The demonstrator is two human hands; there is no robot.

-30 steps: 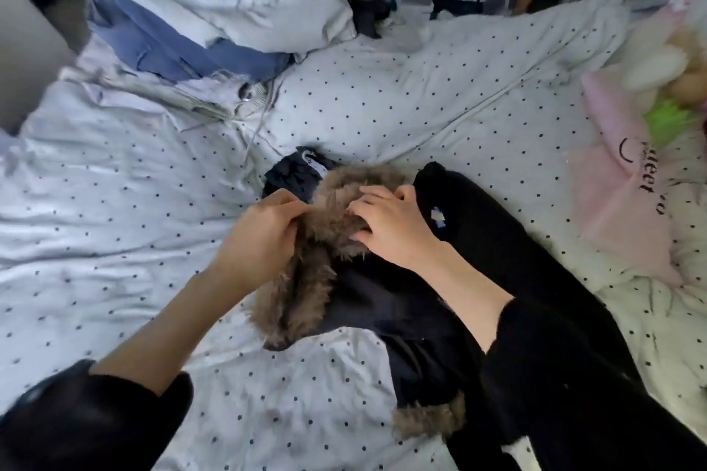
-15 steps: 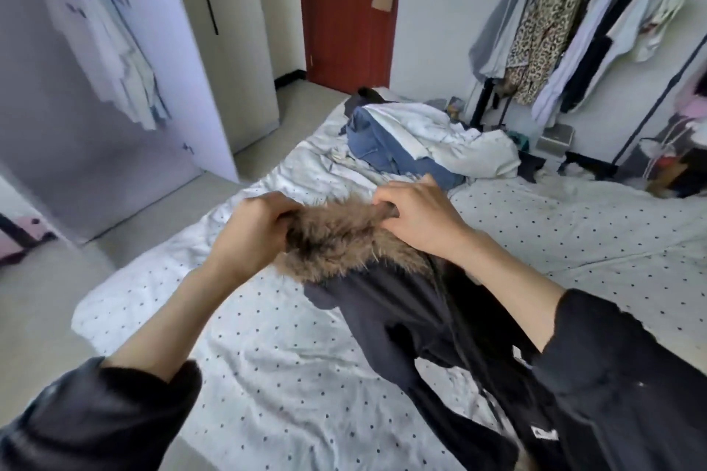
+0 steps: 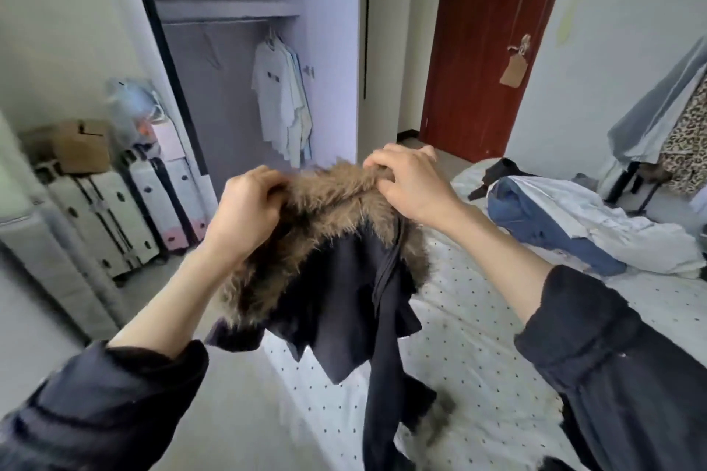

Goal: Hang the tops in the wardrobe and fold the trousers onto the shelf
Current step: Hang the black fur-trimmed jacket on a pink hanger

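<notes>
L hand [image 3: 245, 210] grips fur trim [image 3: 325, 210] of dark jacket [image 3: 344, 310] | R hand [image 3: 409, 183] pinches trim too | jacket hangs below both hands, over bed [image 3: 478, 336] | wardrobe [image 3: 229, 50] w/ hung tees [image 3: 281, 103] beyond hands | jeans pile [image 3: 535, 222] to R of R hand

A dark red door [image 3: 486, 42] stands shut at the back, with a brown paper tag [image 3: 513, 70] hanging from its handle. At the left, pale suitcases [image 3: 114, 218] stand side by side against the wall, and a cardboard box [image 3: 78, 145] rests on them.
</notes>
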